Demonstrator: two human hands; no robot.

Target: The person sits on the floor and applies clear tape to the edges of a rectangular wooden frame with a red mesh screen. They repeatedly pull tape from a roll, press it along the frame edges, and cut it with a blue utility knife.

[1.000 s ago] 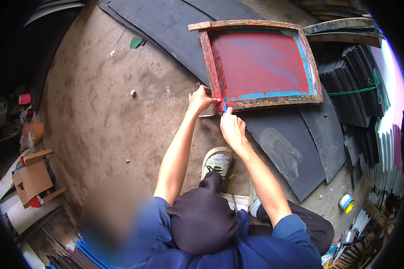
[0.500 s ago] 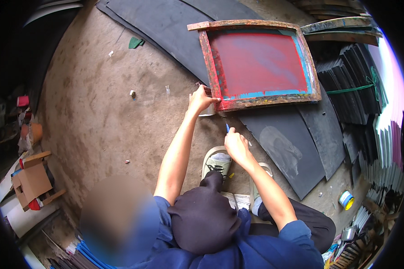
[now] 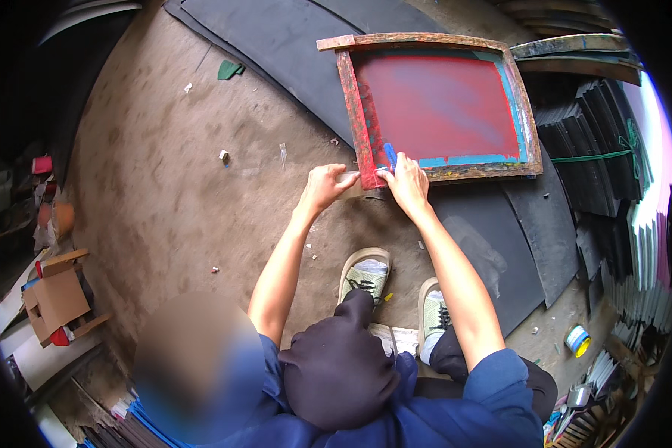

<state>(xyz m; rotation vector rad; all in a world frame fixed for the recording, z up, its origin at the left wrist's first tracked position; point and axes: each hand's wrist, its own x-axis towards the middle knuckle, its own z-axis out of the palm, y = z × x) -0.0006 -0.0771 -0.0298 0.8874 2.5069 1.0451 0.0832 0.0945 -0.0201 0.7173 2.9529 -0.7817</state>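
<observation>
A screen-printing frame (image 3: 534, 149) with paint-stained wooden bars and a red mesh lies on black sheets, ahead and to the right. My left hand (image 3: 324, 188) is just left of its near left corner, thumb and fingers closed on a clear strip (image 3: 349, 192) that looks like tape or film and reaches toward the corner. My right hand (image 3: 408, 184) rests at the near bar, its thumb by the same corner. In its curled fingers is a slim blue tool (image 3: 390, 155), standing up over the mesh; its working end is hidden, so its kind is unclear.
Black sheets (image 3: 493, 224) lie beneath the frame. Stacked dark sheets tied with green cord (image 3: 597, 156) stand at the right, near a yellow-and-blue tin (image 3: 577, 340). A cardboard box (image 3: 58, 299) sits at the left. My shoes (image 3: 365, 272) are below my hands. Small scraps dot the floor.
My right hand has moved up and forward to the frame's near left corner, the blue tool now over the mesh. My left hand has drawn slightly back from the corner.
</observation>
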